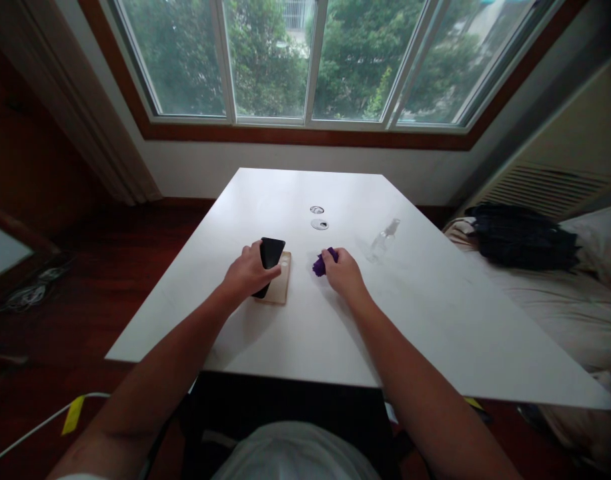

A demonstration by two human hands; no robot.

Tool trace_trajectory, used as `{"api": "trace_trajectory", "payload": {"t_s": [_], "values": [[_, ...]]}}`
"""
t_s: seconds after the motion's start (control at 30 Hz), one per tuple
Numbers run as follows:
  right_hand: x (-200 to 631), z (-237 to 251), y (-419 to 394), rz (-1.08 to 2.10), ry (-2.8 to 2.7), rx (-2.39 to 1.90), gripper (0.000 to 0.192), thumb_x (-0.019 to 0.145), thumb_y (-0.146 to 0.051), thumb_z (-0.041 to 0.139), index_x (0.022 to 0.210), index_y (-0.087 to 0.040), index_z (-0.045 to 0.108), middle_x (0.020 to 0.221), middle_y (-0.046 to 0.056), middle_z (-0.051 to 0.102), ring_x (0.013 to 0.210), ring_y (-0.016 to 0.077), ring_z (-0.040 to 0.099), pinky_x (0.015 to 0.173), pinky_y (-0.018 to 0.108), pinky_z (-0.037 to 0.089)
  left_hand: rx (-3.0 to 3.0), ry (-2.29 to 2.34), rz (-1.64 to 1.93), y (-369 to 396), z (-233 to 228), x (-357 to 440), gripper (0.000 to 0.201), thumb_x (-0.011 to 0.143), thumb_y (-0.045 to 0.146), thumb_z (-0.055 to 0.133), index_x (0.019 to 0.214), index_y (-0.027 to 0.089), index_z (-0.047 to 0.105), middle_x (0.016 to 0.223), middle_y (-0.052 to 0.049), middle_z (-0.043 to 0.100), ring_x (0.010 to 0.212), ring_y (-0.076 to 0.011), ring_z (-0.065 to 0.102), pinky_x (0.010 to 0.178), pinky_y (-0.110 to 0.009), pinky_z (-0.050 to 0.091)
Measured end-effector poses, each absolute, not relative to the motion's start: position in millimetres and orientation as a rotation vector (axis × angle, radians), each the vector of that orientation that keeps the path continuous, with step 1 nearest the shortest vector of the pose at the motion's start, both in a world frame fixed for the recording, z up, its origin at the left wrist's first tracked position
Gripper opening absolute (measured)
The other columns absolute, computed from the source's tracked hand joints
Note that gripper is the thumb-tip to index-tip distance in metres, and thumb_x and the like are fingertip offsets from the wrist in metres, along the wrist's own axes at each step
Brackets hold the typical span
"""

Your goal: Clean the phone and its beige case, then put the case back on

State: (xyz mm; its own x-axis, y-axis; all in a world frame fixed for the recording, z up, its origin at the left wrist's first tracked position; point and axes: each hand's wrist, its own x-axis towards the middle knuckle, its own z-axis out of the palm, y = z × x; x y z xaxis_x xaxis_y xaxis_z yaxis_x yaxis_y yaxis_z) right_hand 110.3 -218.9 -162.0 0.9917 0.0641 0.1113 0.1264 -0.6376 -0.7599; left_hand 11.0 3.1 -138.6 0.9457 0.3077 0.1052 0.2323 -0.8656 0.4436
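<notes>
My left hand [248, 272] grips a black phone [271, 257], tilted up over a tan translucent phone case [279, 288] that lies flat on the white table [415, 320]. My right hand [341, 271] is closed on a small purple cloth [321, 263], resting on the table just right of the case. A clear small spray bottle [383, 241] stands a little further right and beyond my right hand.
Two round cable holes [319, 224] sit in the table's middle, beyond the hands. A bed with a black garment [523, 237] lies to the right. Wooden floor with cables is at left. Large windows face the table's far edge.
</notes>
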Motion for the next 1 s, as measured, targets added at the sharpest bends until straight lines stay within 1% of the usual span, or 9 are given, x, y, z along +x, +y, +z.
{"api": "trace_trajectory", "payload": {"t_s": [0.17,0.27,0.33,0.47,0.63,0.7,0.77,0.83,1.0], "values": [[111,-165,-221,-0.103,-0.173,-2.608,0.034,0.096,-0.043,0.052,0.111,-0.017,0.067,0.104,0.013,0.067,0.099,0.0271,0.061,0.086,0.038,0.045,2.920,0.400,0.281,-24,-135,8,0.074,0.084,0.061,0.056,0.142,0.016,0.044,0.119,-0.018,0.054,0.099,-0.0320,0.060,0.078,-0.039,0.049],[104,-164,-218,-0.366,-0.269,-2.677,0.040,0.090,-0.037,0.063,0.123,-0.015,0.066,0.124,0.017,0.059,0.123,0.0347,0.048,0.101,0.047,0.039,2.989,0.351,0.218,-36,-137,8,0.064,0.086,0.053,0.059,0.135,0.012,0.050,0.118,-0.019,0.055,0.104,-0.0330,0.056,0.081,-0.039,0.048],[97,-162,-213,-0.491,-0.374,-2.554,0.038,0.092,-0.034,0.060,0.124,-0.014,0.066,0.124,0.017,0.059,0.123,0.0327,0.047,0.105,0.046,0.037,2.975,0.328,0.182,-40,-140,8,0.064,0.087,0.051,0.058,0.136,0.010,0.049,0.118,-0.022,0.055,0.108,-0.0348,0.054,0.083,-0.040,0.046],[82,-159,-196,-0.257,-0.517,-2.229,0.035,0.099,-0.037,0.049,0.115,-0.014,0.068,0.110,0.014,0.066,0.094,0.0221,0.061,0.094,0.036,0.045,2.927,0.270,0.131,-42,-150,10,0.064,0.093,0.052,0.049,0.134,0.004,0.053,0.117,-0.028,0.056,0.111,-0.0398,0.052,0.090,-0.048,0.042],[75,-170,-175,0.288,-0.352,-1.920,0.018,0.087,-0.031,0.067,0.085,-0.014,0.066,0.088,0.011,0.067,0.084,0.0199,0.064,0.076,0.028,0.052,2.947,0.201,0.128,-45,-158,11,0.086,0.090,0.062,0.049,0.148,-0.001,0.040,0.144,-0.036,0.039,0.126,-0.0469,0.042,0.101,-0.058,0.032],[78,-174,-173,0.386,-0.272,-1.833,0.018,0.088,-0.029,0.066,0.094,-0.013,0.064,0.087,0.010,0.067,0.076,0.0179,0.065,0.067,0.027,0.055,2.946,0.161,0.090,-45,-158,11,0.088,0.091,0.061,0.048,0.150,-0.003,0.038,0.146,-0.036,0.037,0.127,-0.0473,0.041,0.101,-0.057,0.033],[83,-177,-174,0.453,-0.180,-1.763,0.030,0.092,-0.028,0.061,0.117,-0.011,0.056,0.094,0.011,0.067,0.070,0.0175,0.067,0.060,0.029,0.058,2.949,0.110,0.062,-44,-157,11,0.083,0.092,0.056,0.047,0.149,-0.003,0.039,0.144,-0.035,0.040,0.125,-0.0461,0.043,0.101,-0.055,0.034],[89,-179,-177,0.504,-0.100,-1.705,0.038,0.093,-0.025,0.058,0.127,-0.010,0.048,0.096,0.012,0.066,0.067,0.0184,0.068,0.056,0.033,0.060,2.963,0.044,0.043,-41,-156,11,0.074,0.090,0.048,0.049,0.147,0.000,0.043,0.140,-0.032,0.045,0.121,-0.0444,0.046,0.099,-0.053,0.037],[97,-177,-186,0.534,-0.056,-1.694,0.018,0.090,-0.018,0.061,0.106,-0.008,0.060,0.070,0.004,0.058,0.048,0.0140,0.057,0.041,0.029,0.054,2.917,-0.100,0.031,-32,-157,12,0.070,0.075,0.036,0.061,0.139,0.011,0.052,0.133,-0.021,0.056,0.113,-0.0394,0.050,0.093,-0.049,0.042]]}}
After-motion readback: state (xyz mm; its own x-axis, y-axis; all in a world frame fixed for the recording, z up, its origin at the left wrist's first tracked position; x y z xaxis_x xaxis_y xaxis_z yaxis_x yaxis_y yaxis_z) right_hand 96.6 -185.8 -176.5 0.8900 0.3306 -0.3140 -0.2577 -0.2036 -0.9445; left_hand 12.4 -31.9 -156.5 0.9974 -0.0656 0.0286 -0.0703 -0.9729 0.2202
